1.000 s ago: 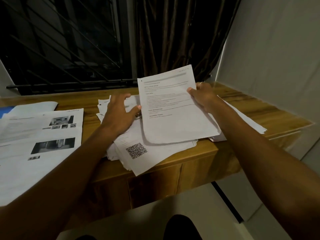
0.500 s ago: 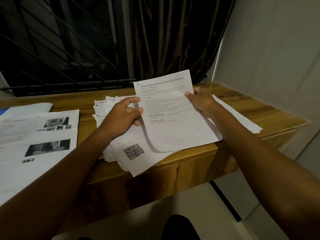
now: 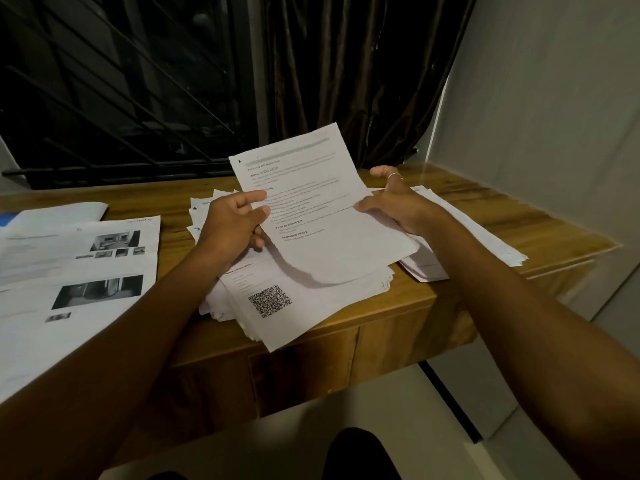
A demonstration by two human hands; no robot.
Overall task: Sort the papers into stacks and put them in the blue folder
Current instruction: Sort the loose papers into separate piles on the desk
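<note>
Pinched between the thumb and curled fingers of the left hand (image 3: 235, 226) is the left edge of the white printed text sheet (image 3: 322, 209), roughly at mid-length; the right hand (image 3: 394, 202) is spread and loose, only its thumb tip being seen against the sheet's right edge, so the hold is judged to be the left hand's alone. The sheet is held above the loose pile of white papers topped by a QR-code page (image 3: 277, 306); its long axis runs away from the person, with the heading at the far, raised end and the near end drooping toward the pile; the print is read upright from the camera. From the grip, the stack of white photo-illustrated pages (image 3: 86, 271) lies to the left, well apart; the slanted stack of plain white papers (image 3: 426, 270) lies to the right, under the right hand, on the brown wooden table (image 3: 502, 216). A leftward carry is judged to suit the holding hand; a rightward one would call for a hand-over. Only a sliver of the blue folder (image 3: 5, 221) is seen, at the far left edge.
</note>
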